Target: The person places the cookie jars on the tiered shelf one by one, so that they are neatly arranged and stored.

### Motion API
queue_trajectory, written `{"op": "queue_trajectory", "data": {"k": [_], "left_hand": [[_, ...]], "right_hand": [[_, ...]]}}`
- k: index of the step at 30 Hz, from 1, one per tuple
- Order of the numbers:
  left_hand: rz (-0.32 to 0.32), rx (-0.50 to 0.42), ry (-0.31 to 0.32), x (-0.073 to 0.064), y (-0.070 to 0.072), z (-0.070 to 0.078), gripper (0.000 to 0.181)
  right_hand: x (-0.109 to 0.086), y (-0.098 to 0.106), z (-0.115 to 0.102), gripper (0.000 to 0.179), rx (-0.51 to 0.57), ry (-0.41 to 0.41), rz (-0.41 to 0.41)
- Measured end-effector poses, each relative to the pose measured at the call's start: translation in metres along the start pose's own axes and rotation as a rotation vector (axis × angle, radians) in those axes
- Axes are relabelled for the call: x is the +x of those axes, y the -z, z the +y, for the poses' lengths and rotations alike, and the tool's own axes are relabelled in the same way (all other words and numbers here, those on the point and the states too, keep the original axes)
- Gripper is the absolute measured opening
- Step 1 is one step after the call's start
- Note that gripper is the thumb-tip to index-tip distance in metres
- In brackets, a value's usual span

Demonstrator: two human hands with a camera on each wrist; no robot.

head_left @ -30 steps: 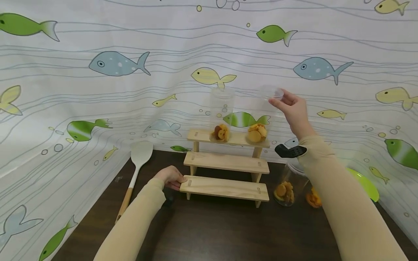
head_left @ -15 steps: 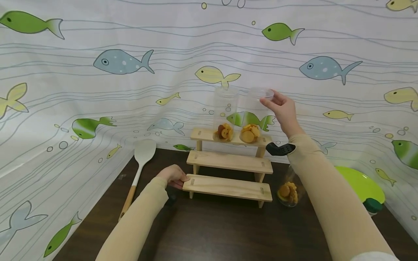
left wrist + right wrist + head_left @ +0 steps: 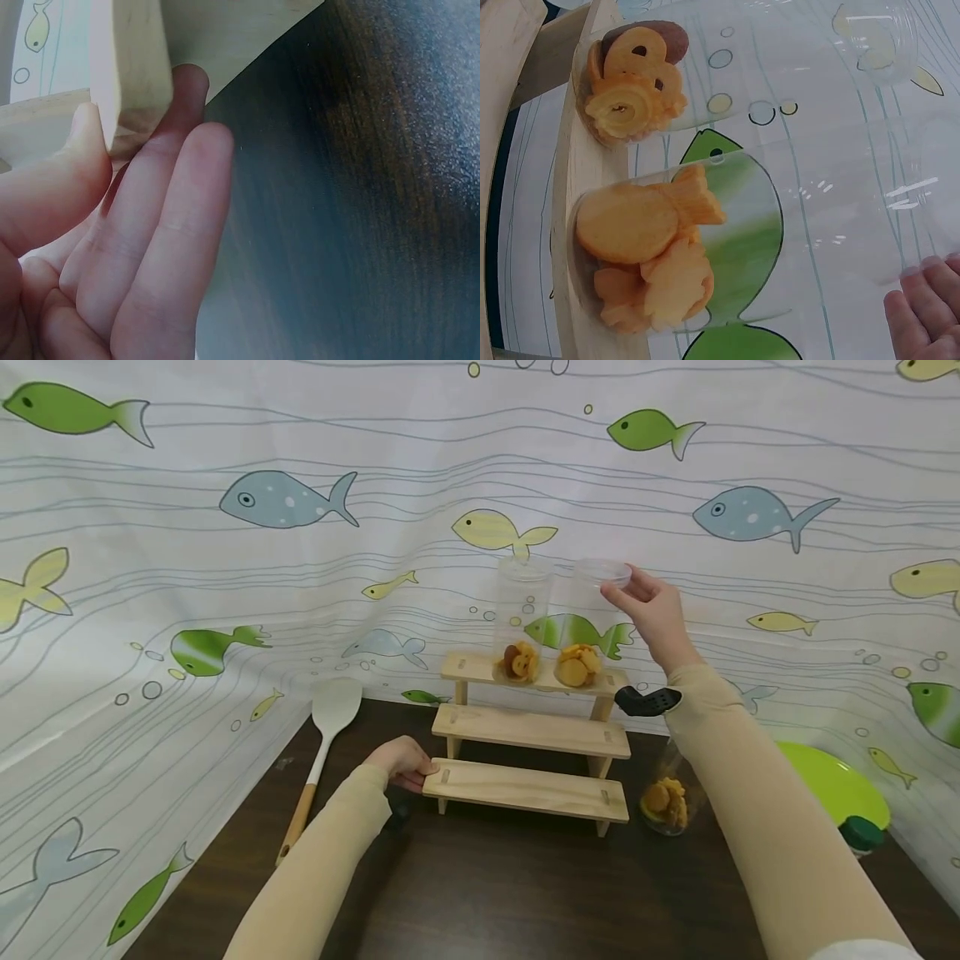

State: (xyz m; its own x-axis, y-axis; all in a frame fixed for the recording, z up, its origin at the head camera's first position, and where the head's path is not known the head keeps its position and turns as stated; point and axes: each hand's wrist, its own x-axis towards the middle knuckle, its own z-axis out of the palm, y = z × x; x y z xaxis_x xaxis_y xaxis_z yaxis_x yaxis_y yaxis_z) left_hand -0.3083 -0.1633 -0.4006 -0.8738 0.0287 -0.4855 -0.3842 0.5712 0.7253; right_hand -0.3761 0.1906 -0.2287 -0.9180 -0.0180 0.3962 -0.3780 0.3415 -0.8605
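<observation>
My left hand (image 3: 405, 762) grips the left end of the lowest shelf of a three-step wooden stand (image 3: 525, 787). In the left wrist view its thumb (image 3: 86, 150) lies against one side of the board (image 3: 139, 67), with fingers on the other side. High on the right, my right hand (image 3: 654, 614) holds a clear lidded jar of cookies (image 3: 579, 665) by the rim at its top. That jar's base is at the top shelf. Just left of it stands a second clear cookie jar (image 3: 519, 662); the right wrist view shows a narrow gap between them.
Right of the stand, another clear cookie jar (image 3: 665, 804) is partly behind my right sleeve. Beyond that are a lime-green plate (image 3: 840, 781) and a green-capped container (image 3: 861, 833). A white spatula (image 3: 335, 706) with a wooden handle lies at left. Fish-patterned sheeting surrounds the dark table (image 3: 495, 893).
My right hand has brought its jar leftward along the top shelf, closer to the second jar. In the last half second it has hardly moved. The left hand stays on the stand.
</observation>
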Motion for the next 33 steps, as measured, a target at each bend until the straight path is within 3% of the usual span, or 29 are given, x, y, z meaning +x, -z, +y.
{"op": "queue_trajectory", "data": {"k": [8,15,22,29,33], "left_hand": [[-0.004,0.004,-0.006,0.0,-0.002,0.0,0.026],[-0.011,0.004,-0.011,0.0,-0.003,0.003,0.027],[-0.019,0.022,-0.012,0.0,-0.001,0.005,0.027],[-0.025,0.027,-0.002,0.001,0.001,0.004,0.027],[-0.035,0.018,0.004,0.001,0.002,0.004,0.028]], "right_hand": [[-0.011,0.013,0.006,0.068,0.064,0.021,-0.015],[-0.025,0.034,0.014,0.063,0.041,0.041,-0.033],[-0.041,0.062,0.027,0.06,0.204,0.079,-0.035],[-0.064,0.086,0.044,0.059,0.128,0.062,-0.095],[-0.077,0.098,0.056,0.059,-0.007,0.031,-0.109]]}}
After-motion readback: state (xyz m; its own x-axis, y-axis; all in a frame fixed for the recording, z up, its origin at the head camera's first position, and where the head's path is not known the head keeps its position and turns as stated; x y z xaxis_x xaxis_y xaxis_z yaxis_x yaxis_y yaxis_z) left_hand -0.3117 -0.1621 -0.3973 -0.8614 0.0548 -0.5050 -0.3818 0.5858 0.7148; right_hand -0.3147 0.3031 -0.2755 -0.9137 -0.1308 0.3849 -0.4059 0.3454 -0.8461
